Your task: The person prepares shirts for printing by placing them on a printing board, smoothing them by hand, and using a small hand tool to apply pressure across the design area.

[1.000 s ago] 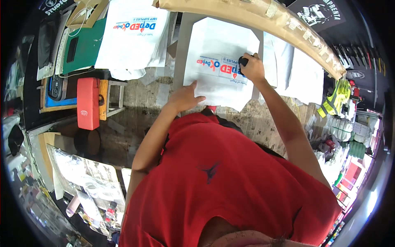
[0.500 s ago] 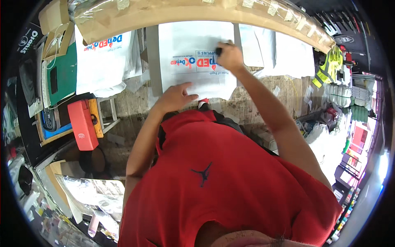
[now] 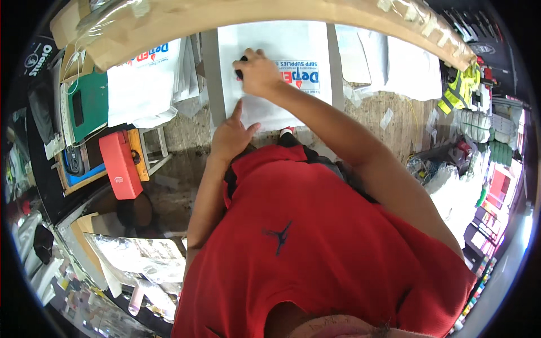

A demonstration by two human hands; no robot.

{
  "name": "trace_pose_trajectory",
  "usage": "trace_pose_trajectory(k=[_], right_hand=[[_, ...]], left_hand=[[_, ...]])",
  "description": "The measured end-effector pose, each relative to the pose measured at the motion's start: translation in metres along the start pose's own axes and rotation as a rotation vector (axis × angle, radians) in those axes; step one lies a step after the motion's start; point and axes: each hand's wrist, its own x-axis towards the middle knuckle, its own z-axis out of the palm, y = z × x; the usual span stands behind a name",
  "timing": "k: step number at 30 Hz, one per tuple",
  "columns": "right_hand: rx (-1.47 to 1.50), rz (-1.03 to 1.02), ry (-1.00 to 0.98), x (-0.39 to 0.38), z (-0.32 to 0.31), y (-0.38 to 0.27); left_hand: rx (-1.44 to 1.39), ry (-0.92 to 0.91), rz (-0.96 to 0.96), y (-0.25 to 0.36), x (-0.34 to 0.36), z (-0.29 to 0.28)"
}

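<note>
A white sheet or bag [image 3: 270,39] with blue and red print lies flat on a grey board [image 3: 337,84] in front of me. My right hand [image 3: 262,74] is over its left half, fingers wrapped round a small black object [image 3: 241,67] whose kind I cannot make out. The hand covers part of the print. Nearer to me, at the sheet's lower left edge, my left hand [image 3: 232,135] has its index finger stretched forward and its thumb apart, with nothing held. The fingertip touches or hovers just over the sheet; I cannot tell which.
A long brown cardboard roll or box [image 3: 270,11] crosses the far side. White printed pieces [image 3: 135,93] hang at the left, and more white pieces [image 3: 408,67] lie at the right. A red box [image 3: 120,166] sits left, near a green board [image 3: 89,104]. Yellow safety vests [image 3: 459,90] hang right.
My right hand has swept left across the sheet with the black object, from the right end of the print to the left side. My left hand's index finger now points forward.
</note>
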Motion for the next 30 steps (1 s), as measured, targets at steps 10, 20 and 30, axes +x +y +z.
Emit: trace_pose_trajectory(k=[10,20,30], right_hand=[[-0.14,0.18,0.056,-0.104,-0.068,0.15],[-0.188,0.025,-0.07,-0.073,-0.078,0.149],[0.062,-0.126,0.021,-0.069,0.002,0.043]], left_hand=[[-0.029,-0.016,-0.042,0.0,-0.003,-0.02],[-0.106,0.016,-0.045,-0.009,-0.01,-0.008],[-0.269,0.12,0.023,-0.02,-0.006,-0.005]])
